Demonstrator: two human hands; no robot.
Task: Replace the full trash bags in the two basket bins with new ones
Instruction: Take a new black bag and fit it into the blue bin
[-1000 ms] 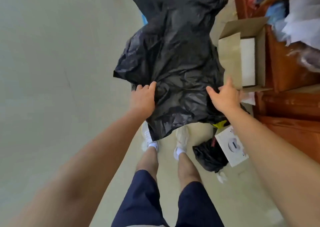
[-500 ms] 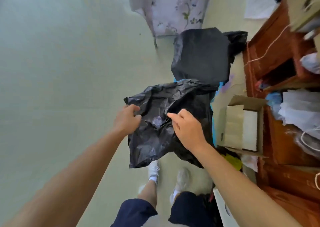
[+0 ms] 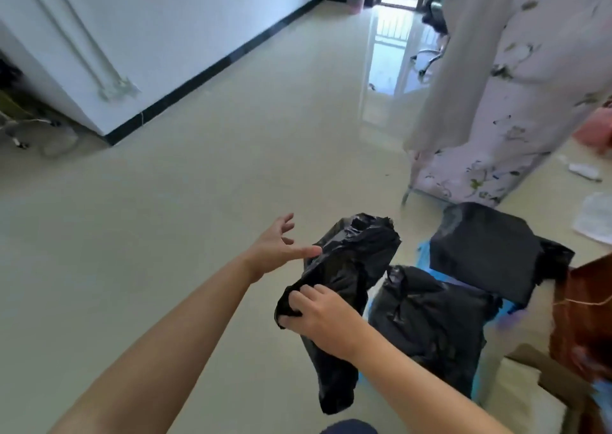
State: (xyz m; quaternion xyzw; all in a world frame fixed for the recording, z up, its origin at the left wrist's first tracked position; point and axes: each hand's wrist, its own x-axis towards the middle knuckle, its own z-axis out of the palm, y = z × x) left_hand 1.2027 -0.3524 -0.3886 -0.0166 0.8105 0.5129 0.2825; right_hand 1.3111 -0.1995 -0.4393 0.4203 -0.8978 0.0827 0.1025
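In the head view, the right hand (image 3: 326, 317) clutches a bunched fold of the crumpled black plastic trash bag (image 3: 351, 268), which is held above the pale glossy floor (image 3: 198, 175). The left hand (image 3: 276, 246) is spread loose, with one fingertip at the bag's left edge. Just to the right stand the near black-lined bin (image 3: 427, 317) and the far black-lined bin (image 3: 483, 251).

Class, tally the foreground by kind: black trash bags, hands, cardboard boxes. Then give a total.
Black trash bags: 3 (held bag, middle bag, rear bag)
Hands: 2 (left hand, right hand)
Cardboard box: 1
Total: 6
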